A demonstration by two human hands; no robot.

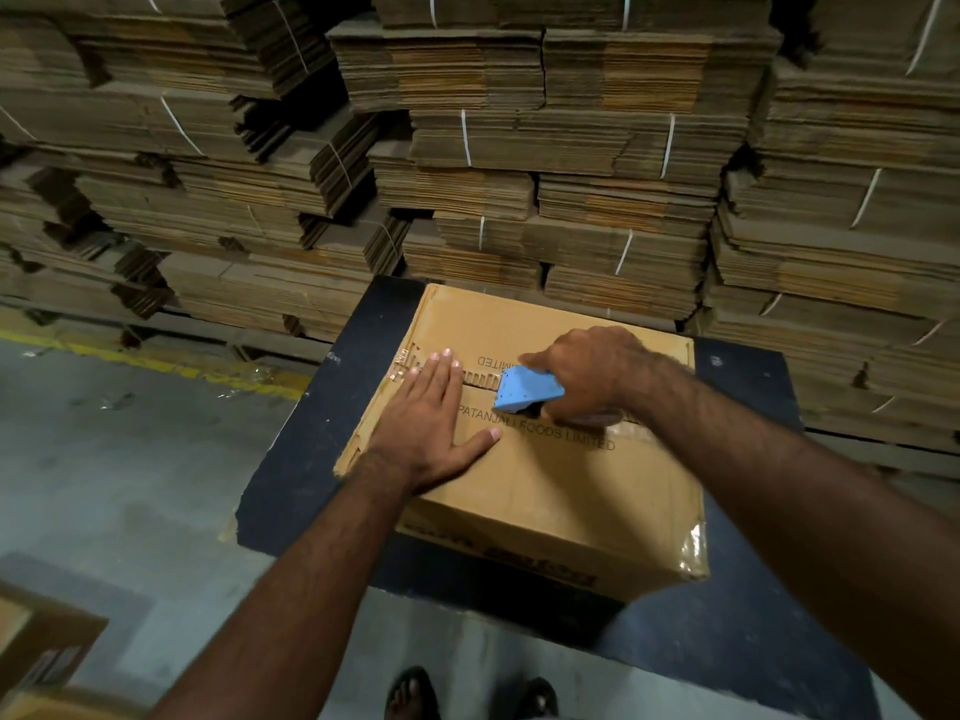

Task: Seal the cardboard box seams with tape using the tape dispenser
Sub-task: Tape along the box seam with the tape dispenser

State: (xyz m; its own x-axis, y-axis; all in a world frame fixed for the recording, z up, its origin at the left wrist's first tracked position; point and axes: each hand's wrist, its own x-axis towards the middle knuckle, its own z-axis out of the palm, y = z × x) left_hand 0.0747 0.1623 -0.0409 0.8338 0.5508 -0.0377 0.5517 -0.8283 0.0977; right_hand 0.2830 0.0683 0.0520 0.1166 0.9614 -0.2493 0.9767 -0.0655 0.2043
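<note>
A brown cardboard box [550,491] with printed lettering rests on a dark blue table [291,459]. Its top flaps meet in a centre seam running left to right. My left hand [431,418] lies flat, fingers spread, on the top flaps at the left part of the seam. My right hand [587,371] grips a blue tape dispenser [524,392] pressed onto the seam just right of my left hand. Clear tape [639,431] covers the seam to the right of the dispenser. The seam to the left of it shows bare corrugated edges. Shiny tape also wraps the box's near right corner.
Tall stacks of flattened, strapped cardboard [519,174] fill the whole background right behind the table. Grey concrete floor with a yellow line [156,363] lies to the left. Another box [36,657] sits at the lower left. My sandalled feet [467,696] stand at the table's near edge.
</note>
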